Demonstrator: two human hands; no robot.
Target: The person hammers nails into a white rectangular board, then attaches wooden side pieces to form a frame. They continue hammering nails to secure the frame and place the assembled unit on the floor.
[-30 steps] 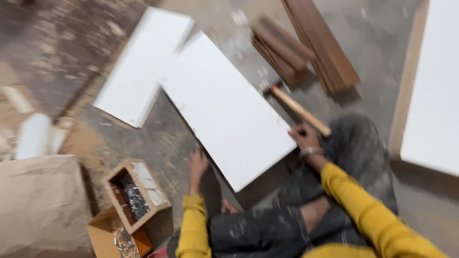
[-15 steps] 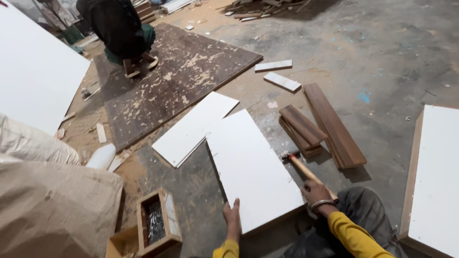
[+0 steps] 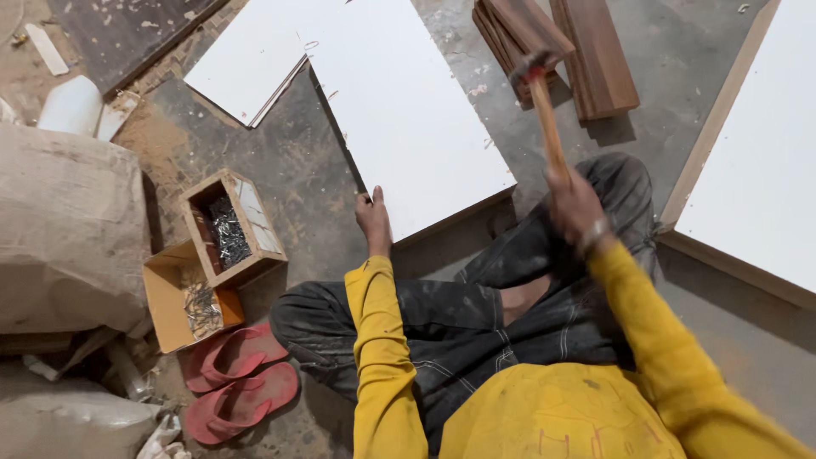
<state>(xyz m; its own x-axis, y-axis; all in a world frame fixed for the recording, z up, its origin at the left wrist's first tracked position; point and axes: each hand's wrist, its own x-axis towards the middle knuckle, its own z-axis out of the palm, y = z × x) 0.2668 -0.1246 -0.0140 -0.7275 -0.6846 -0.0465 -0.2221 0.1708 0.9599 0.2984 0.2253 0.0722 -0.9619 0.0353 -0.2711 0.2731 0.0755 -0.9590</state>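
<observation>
A dusty grey concrete floor [image 3: 297,170] strewn with sawdust is seen from above, with a seated person in a yellow shirt and dark stained trousers at the bottom of the view. A large white board [image 3: 408,110] is laid flat on the floor directly ahead of the person; a second white board [image 3: 246,64] lies just beside it to the upper left, the edges nearly touching. The left hand [image 3: 372,219] is pressed flat on the near left corner of the large board, fingers together and extended, nothing clamped in it. The right hand [image 3: 574,204] is closed around the lower end of a wooden-handled hammer [image 3: 544,110], which is held above the right knee with the head raised over the floor near the board's right edge. Dark brown wooden planks [image 3: 586,47] are stacked beyond the hammer head. A further white panel [image 3: 756,161] with a wood-coloured edge is noted at the far right. To the left, a small wooden box [image 3: 246,255] holding nails is set against an open cardboard box [image 3: 166,293], also with nails in it. A pair of red sandals [image 3: 242,382] lies by the left knee, and burlap sacks [image 3: 64,229] are piled at the left edge.
</observation>
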